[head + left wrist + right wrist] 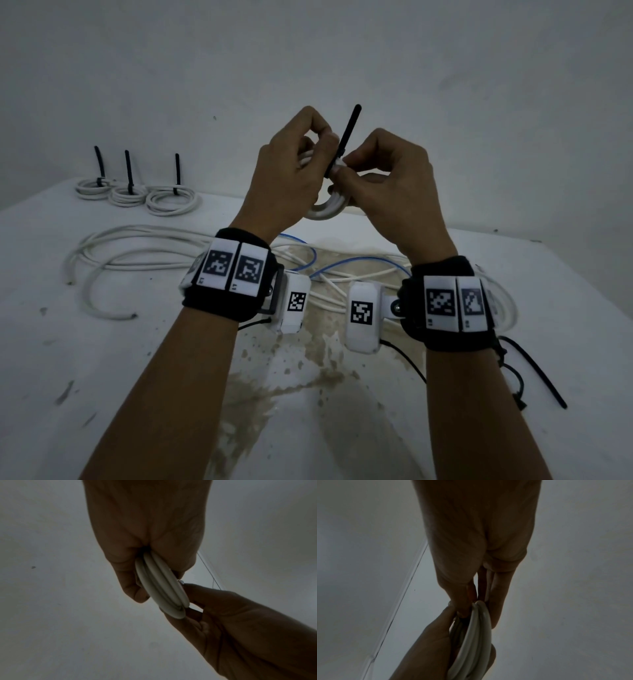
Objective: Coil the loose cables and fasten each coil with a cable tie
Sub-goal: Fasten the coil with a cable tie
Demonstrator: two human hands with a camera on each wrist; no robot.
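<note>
- Both forearms rise from the lower edge of the head view, wrists bent upward, hands meeting above the white stained surface (102,359).
- Left hand (287,171): fingers curled in a closed grip round the small coil of white round cable (325,209), held raised off the surface; the left wrist view shows the turns (163,588) pressed between palm and fingers.
- Right hand (387,181): thumb and forefinger pinch the black plastic cable tie (347,133) at the coil's top, its tail pointing up.
- Three tied white coils (137,193) lie far left; loose white and blue cables (144,253) lie beneath the wrists; a spare black tie (541,377) lies right.
</note>
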